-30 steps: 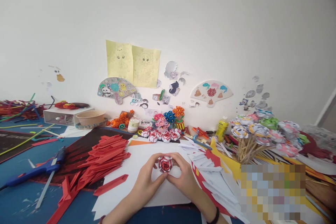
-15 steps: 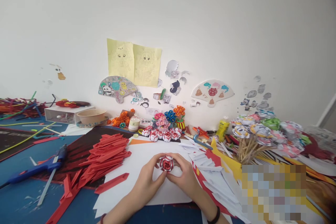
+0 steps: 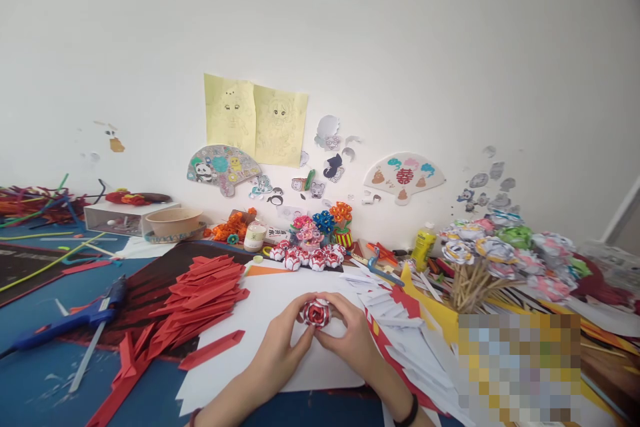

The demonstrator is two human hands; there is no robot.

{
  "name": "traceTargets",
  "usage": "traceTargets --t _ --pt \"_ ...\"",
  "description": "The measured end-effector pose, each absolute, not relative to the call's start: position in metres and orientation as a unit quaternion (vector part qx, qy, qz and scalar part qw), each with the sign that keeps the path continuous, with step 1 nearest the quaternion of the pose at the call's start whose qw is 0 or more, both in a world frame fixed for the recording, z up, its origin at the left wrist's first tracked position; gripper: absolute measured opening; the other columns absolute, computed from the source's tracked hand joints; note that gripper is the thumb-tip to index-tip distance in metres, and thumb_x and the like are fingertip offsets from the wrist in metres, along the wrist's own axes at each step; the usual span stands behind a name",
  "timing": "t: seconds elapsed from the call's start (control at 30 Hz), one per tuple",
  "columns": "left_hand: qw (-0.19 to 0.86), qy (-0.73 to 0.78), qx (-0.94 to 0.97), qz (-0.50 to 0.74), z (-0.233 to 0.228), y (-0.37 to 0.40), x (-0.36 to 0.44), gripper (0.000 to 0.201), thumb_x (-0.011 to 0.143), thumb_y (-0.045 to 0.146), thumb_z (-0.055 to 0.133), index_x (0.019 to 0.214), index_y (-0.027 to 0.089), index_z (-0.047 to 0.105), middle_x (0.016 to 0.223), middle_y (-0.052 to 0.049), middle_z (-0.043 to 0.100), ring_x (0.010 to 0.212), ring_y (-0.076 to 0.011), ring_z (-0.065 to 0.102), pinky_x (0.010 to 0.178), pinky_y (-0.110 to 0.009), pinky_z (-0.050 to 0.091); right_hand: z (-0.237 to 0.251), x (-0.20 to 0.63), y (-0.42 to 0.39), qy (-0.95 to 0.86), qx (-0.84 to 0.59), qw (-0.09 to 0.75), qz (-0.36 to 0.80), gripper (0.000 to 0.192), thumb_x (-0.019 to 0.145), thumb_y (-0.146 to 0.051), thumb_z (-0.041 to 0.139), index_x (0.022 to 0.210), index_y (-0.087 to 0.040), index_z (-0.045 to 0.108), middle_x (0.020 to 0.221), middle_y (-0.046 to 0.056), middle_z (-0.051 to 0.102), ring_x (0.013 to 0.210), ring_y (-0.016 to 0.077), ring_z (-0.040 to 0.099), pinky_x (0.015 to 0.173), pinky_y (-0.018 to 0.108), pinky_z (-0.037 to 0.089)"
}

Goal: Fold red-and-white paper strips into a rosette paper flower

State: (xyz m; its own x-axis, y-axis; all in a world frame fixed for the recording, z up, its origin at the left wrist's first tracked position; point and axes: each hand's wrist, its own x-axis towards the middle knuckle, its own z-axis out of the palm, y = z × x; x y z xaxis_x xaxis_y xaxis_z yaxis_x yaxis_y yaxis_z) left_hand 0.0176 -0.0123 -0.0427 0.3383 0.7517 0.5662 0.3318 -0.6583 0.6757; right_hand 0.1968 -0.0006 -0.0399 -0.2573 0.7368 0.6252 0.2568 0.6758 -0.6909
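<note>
Head view: a small red-and-white paper rose (image 3: 316, 311) is held between both hands, just above the white sheet (image 3: 260, 300) at the centre of the counter (image 3: 35, 380). It is pinched from the left by the left hand (image 3: 277, 347), w/ thumb and fingers (image 3: 290, 310) curled around its side, and from the right by the right hand (image 3: 353, 340), whose fingers (image 3: 340, 303) are wrapped over its top and far edge. The fingers of both hands are pressed against the rose, not spread. A dark band (image 3: 411, 410) is worn on the right wrist.

A heap of folded red paper strips (image 3: 205, 293) is seen just left of the sheet; one strip (image 3: 213, 349) lies on the sheet's edge. A blue glue gun (image 3: 70, 323) lies further left. Behind the sheet, a row of finished red-white roses (image 3: 307, 259) is lined up near the wall, w/ small pink, blue and orange paper flowers (image 3: 323, 220) behind them. To the right, white folded strips (image 3: 395, 313) are piled, and a bunch of paper flowers on sticks (image 3: 495, 250) stands beyond. A yellow bottle (image 3: 424, 243) is seen near the wall. Two yellow drawings (image 3: 255, 119) are stuck on the wall.
</note>
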Motion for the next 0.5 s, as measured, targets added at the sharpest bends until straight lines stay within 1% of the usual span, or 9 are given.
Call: traceTargets --t 0.13,0.3,0.37,0.43,0.5 --pt "0.223 0.342 0.79 0.458 -0.0407 -0.013 0.0174 0.043 0.091 0.021 0.052 0.132 0.027 0.043 0.128 -0.007 0.059 0.11 -0.0222 0.057 0.095 -0.036 0.046 -0.0412 0.1984 0.0004 -0.757 -0.321 0.514 0.243 0.059 0.07 -0.003 0.069 0.123 -0.026 0.058 0.114 0.006 0.064 0.106 0.0248 0.062 0.09 0.035 0.055" --pt "0.204 0.325 0.801 0.459 -0.0457 -0.0116 0.015 0.058 0.087 0.019 0.058 0.139 0.028 0.035 0.137 -0.008 0.052 0.117 -0.0237 0.053 0.097 -0.037 0.046 -0.0402 0.1998 -0.001 -0.757 -0.305 0.514 0.264 0.061 0.071 -0.004 0.069 0.126 -0.026 0.056 0.118 0.007 0.062 0.11 0.0252 0.06 0.094 0.037 0.053" --pt "0.197 0.324 0.806 0.454 -0.0481 -0.01 0.0135 0.061 0.087 0.019 0.057 0.142 0.029 0.033 0.141 -0.008 0.049 0.119 -0.0242 0.053 0.097 -0.038 0.046 -0.0387 0.2001 -0.0013 -0.756 -0.297 0.514 0.277 0.061 0.073 -0.005 0.068 0.128 -0.026 0.055 0.12 0.007 0.06 0.113 0.0254 0.058 0.097 0.038 0.052" --pt "0.193 0.326 0.807 0.453 -0.0488 -0.0081 0.0122 0.06 0.089 0.02 0.056 0.142 0.029 0.033 0.141 -0.008 0.049 0.117 -0.0241 0.053 0.097 -0.038 0.047 -0.0373 0.2004 -0.0011 -0.755 -0.289 0.513 0.289 0.062 0.074 -0.005 0.067 0.131 -0.026 0.052 0.124 0.008 0.057 0.117 0.0259 0.056 0.099 0.039 0.05" --pt "0.193 0.331 0.804 0.455 -0.0479 -0.0062 0.0114 0.057 0.09 0.02 0.055 0.141 0.03 0.035 0.138 -0.007 0.052 0.112 -0.0231 0.056 0.094 -0.037 0.048 -0.0362 0.2009 -0.0008 -0.756 -0.282 0.508 0.302 0.064 0.075 -0.007 0.067 0.134 -0.027 0.05 0.129 0.009 0.054 0.12 0.0264 0.053 0.101 0.04 0.049"
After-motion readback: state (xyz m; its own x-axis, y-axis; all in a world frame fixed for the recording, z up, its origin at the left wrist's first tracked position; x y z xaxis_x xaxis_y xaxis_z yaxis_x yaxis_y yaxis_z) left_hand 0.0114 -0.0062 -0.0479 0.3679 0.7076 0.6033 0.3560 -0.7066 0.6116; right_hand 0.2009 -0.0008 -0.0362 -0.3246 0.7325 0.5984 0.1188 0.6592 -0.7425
